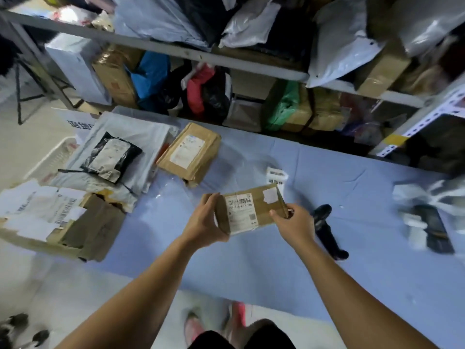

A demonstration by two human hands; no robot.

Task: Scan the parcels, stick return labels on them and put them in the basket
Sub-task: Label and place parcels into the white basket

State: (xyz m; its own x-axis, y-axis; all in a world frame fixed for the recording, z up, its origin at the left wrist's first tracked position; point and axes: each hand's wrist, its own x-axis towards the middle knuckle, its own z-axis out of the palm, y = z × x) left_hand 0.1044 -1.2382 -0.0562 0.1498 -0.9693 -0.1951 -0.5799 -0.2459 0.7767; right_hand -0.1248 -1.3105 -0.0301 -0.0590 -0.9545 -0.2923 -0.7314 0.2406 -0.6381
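Note:
I hold a small brown cardboard parcel (261,210) above the blue table (364,285), its white barcode label facing up. My left hand (205,222) grips its left end and my right hand (293,222) pinches its right edge. A black handheld scanner (327,230) lies on the table just right of my right hand. A strip of white return labels (276,176) lies beyond the parcel. At the far left a white basket (54,157) holds a grey mailer bag and a black bag (110,157).
Another taped brown box (190,153) sits at the back of the table. A torn box with labels (52,220) lies left. Grey and black bags (427,217) lie at the right edge. Shelves (251,64) packed with parcels stand behind the table.

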